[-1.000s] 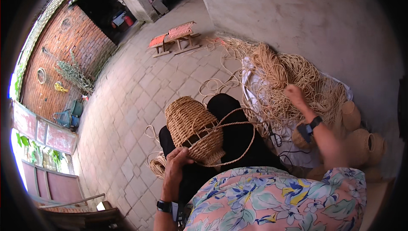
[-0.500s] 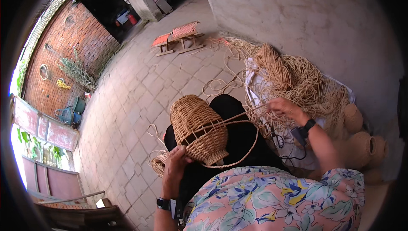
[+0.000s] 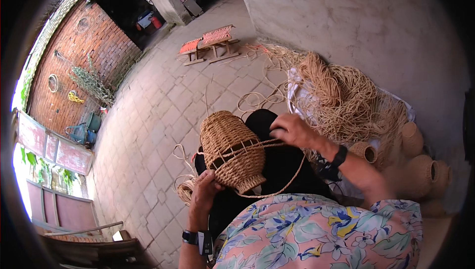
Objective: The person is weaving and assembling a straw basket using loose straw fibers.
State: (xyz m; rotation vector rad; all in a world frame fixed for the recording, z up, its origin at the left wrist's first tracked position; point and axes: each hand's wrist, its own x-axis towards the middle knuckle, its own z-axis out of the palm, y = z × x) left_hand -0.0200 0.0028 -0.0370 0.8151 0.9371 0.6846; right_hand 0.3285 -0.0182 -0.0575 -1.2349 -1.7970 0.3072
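Observation:
A woven rope basket [image 3: 232, 135], jar-shaped with a narrow neck, lies tilted across my dark-clad lap. A gap in its weave, crossed by several thin upright strands, runs around its body. My left hand [image 3: 207, 189] is closed on the basket's left side at the lower edge of this gap, pinching there. My right hand [image 3: 293, 129] is above my right knee, beside the basket, fingers curled. A cord [image 3: 269, 144] runs from the gap to beneath these fingers; the exact grip is hidden. A loop of the same cord [image 3: 293, 180] hangs around to the neck.
A big heap of loose cord [image 3: 346, 96] lies on a white sheet by the wall at right, with several finished woven baskets [image 3: 418, 175] nearer me. A coil of cord [image 3: 185, 190] rests at my left. Two low woven-top stools [image 3: 215, 36] stand farther off on paving.
My right hand has come in from the right toward the basket, and the cord it pulled taut has slackened. A thin strand now sticks up beyond the basket. My left hand stays put.

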